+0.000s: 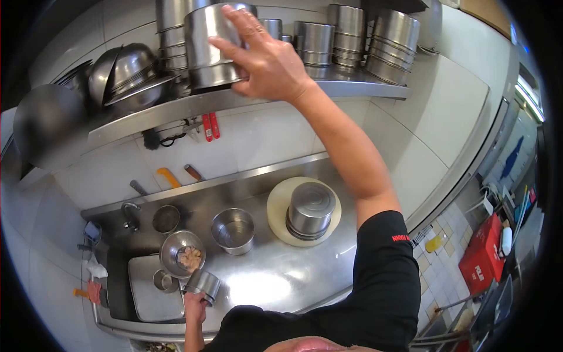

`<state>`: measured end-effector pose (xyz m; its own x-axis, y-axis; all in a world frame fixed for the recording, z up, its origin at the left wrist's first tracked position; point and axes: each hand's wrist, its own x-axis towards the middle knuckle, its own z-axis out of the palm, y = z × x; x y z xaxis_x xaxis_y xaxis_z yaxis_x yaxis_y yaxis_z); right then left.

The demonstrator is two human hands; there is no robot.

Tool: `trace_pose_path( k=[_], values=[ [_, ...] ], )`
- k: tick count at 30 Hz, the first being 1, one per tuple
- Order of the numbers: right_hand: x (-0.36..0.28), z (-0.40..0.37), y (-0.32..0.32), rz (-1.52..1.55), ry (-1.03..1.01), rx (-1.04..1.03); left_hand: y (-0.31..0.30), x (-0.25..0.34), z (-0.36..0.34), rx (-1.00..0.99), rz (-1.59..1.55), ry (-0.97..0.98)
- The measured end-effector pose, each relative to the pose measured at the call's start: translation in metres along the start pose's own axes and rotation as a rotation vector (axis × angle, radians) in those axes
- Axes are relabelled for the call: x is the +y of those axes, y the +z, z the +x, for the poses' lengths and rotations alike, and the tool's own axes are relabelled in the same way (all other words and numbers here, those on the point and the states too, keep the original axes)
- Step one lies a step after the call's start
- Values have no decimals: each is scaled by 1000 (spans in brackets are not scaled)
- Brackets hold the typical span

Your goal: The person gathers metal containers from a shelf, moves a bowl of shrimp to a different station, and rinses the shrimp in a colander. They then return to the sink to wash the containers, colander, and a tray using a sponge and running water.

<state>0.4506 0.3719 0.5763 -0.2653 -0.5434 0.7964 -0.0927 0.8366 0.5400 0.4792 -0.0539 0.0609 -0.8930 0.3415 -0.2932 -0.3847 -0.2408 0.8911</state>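
Note:
Up at the steel shelf, my right hand is against the side of a large steel pot, fingers spread across its wall. Down by the sink, my left hand grips a small steel pot by its near side. Just beyond that pot sits a steel bowl with pale pinkish pieces in it. An open steel pot stands on the counter to the right of the bowl. Farther right, an upturned steel pot rests on a round cream board.
More steel pots and stacked bowls line the shelf. A faucet rises behind the sink, where a metal tray holds a small cup. Red-handled tools hang below the shelf.

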Motion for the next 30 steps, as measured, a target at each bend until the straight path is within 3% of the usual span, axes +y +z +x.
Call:
trace_pose_path(
  k=[5,13,17,20,23,30],
  values=[
    [6,5,21,-84,187,117,-1,2,-8,44,3,-56],
    [32,4,-26,193,172,441,-13,-5,-2,47,-20,-52],
    [62,5,-65,-44,219,554,-30,-19,11,39,12,-76],
    [94,-1,-82,-187,265,577,-19,-12,8,90,-16,-45],
    [148,-21,-79,-434,187,494,-28,-17,13,76,-7,-62],
    [206,-32,-22,-684,302,303,-22,-15,12,154,-12,-60]
  ],
)
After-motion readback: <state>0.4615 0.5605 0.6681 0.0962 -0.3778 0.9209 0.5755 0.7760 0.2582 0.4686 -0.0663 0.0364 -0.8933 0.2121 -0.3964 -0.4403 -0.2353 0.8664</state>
